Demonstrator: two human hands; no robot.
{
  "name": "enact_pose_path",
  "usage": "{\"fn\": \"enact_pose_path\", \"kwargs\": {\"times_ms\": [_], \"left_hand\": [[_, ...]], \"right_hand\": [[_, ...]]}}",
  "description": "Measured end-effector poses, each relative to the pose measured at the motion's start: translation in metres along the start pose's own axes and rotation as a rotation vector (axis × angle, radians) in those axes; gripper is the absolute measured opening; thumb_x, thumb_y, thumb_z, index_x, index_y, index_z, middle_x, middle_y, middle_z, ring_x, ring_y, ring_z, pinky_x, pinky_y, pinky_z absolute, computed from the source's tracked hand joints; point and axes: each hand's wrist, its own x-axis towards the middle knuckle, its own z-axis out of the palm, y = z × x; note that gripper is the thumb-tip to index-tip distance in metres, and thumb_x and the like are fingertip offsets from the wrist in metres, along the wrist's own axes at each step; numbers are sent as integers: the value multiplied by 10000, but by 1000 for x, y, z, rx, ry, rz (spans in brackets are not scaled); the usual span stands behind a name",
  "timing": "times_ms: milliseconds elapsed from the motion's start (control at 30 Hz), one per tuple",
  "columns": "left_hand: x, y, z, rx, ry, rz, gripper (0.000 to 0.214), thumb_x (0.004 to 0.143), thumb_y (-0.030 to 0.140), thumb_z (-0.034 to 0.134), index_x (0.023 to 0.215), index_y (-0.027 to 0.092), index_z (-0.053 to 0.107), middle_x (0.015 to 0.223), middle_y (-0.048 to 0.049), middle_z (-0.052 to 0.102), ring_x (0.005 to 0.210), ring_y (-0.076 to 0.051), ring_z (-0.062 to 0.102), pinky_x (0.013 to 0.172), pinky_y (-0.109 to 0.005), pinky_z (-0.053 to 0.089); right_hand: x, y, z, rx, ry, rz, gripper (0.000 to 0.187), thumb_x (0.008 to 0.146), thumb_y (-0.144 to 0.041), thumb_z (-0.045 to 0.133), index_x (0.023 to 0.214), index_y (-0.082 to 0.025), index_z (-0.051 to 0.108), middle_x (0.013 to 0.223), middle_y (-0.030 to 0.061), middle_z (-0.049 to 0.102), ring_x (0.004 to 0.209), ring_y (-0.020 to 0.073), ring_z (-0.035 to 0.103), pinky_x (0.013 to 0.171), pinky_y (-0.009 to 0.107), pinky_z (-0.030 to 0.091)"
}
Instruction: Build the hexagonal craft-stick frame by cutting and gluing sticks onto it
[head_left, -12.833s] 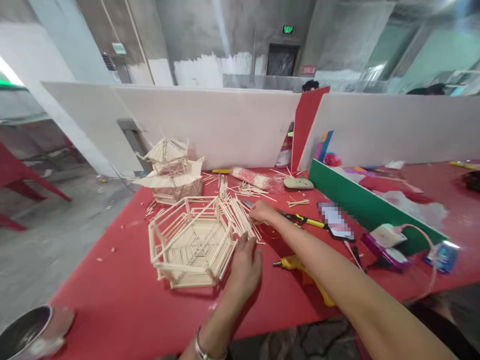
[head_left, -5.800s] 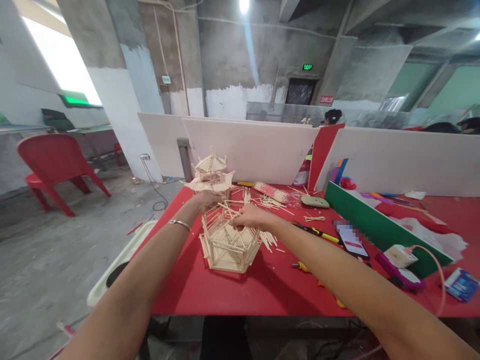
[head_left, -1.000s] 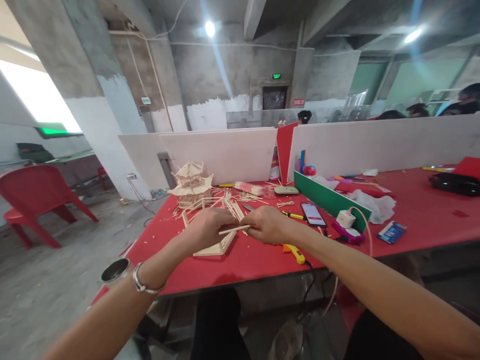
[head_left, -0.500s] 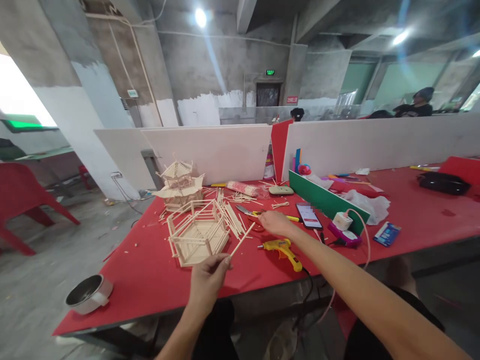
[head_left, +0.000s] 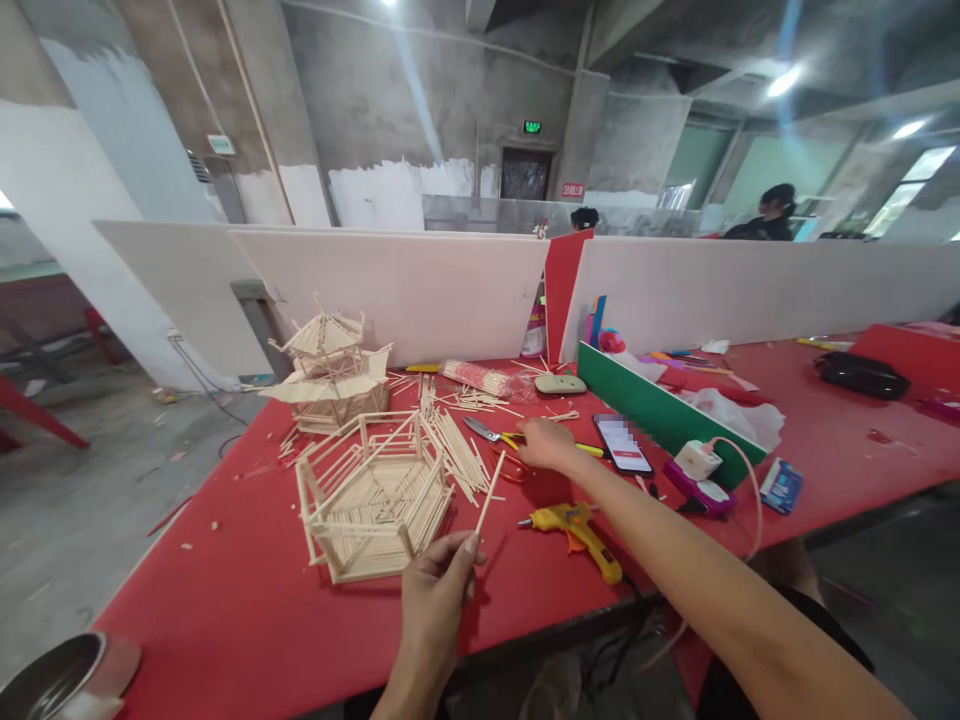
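My left hand (head_left: 441, 590) is closed in a pinch on the lower end of a thin wooden stick (head_left: 490, 492), which points up and away. Just left of it stands a six-sided stick frame (head_left: 360, 530) with a slatted floor and railings. My right hand (head_left: 546, 444) reaches over the tools with fingers drawn together; what they grip, if anything, is hidden. Beside those fingers lie scissors (head_left: 513, 467) with red handles and a yellow-handled tool (head_left: 591, 450). Nearer to me, a yellow glue gun (head_left: 576, 532) rests on the table.
A tiered stick pagoda (head_left: 330, 375) stands at the back left. Loose sticks (head_left: 459, 455) lie behind the frame. To the right are a phone (head_left: 624, 444), a green board (head_left: 667, 405) and a power strip (head_left: 701, 490) with a cable. A mug (head_left: 112, 665) sits at the left corner.
The view has shifted closer and lower. The stick in my left hand now stands more upright. My right hand stays over the tools.
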Motion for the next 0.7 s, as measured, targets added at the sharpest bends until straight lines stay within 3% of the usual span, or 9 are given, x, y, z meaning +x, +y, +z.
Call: {"fn": "enact_pose_path", "kwargs": {"times_ms": [133, 200, 300, 400, 467, 567, 700], "left_hand": [[8, -1, 7, 37, 28, 60, 436, 579, 542, 796, 747, 142, 749, 549, -18, 630, 374, -56, 432, 368, -181, 327], [10, 2, 11, 60, 37, 82, 432, 579, 547, 792, 752, 153, 757, 513, -12, 612, 381, -82, 463, 367, -192, 333], [10, 11, 15, 52, 30, 102, 462, 547, 541, 817, 778, 144, 762, 557, -27, 642, 398, -78, 462, 373, -189, 320], [5, 22, 19, 14, 50, 108, 499, 509, 516, 852, 802, 125, 751, 613, -45, 672, 410, -52, 427, 379, -174, 290], [1, 30, 22, -15, 68, 107, 522, 481, 503, 869, 811, 119, 741, 608, -45, 671, 418, -46, 420, 383, -162, 272], [-4, 43, 30, -31, 60, 111, 529, 460, 485, 879, 809, 116, 729, 595, -38, 664, 420, -38, 411, 385, -147, 256], [-10, 59, 50, -43, 11, 120, 497, 481, 468, 871, 793, 116, 709, 601, -22, 653, 411, -25, 391, 378, -136, 223]], "right_hand": [[-12, 62, 9, -46, -80, 139, 970, 593, -343, 791, 1461, -166, 396, 1386, 230, 512, 1247, 406, 509, 962, 483, 428], [-16, 77, 17, -43, -81, 158, 1060, 542, -318, 784, 1496, -188, 340, 1387, 223, 508, 1237, 403, 518, 950, 483, 427], [-19, 84, 27, -14, -1, 146, 976, 550, -297, 738, 1458, -181, 400, 1360, 219, 510, 1236, 385, 512, 957, 465, 412], [-24, 84, 26, 54, 108, 123, 752, 568, -288, 707, 1292, -147, 560, 1267, 211, 553, 1177, 368, 546, 935, 427, 421], [-31, 85, 20, 116, 192, 112, 629, 584, -277, 689, 1191, -133, 609, 1248, 210, 555, 1168, 366, 542, 945, 418, 409], [-47, 88, 3, 237, 312, 117, 574, 647, -287, 639, 1188, -100, 588, 1252, 232, 547, 1178, 373, 522, 963, 433, 390], [-88, 90, -17, 472, 327, 82, 460, 846, -319, 376, 1194, -97, 581, 1033, 176, 661, 968, 282, 637, 814, 369, 476]]}}
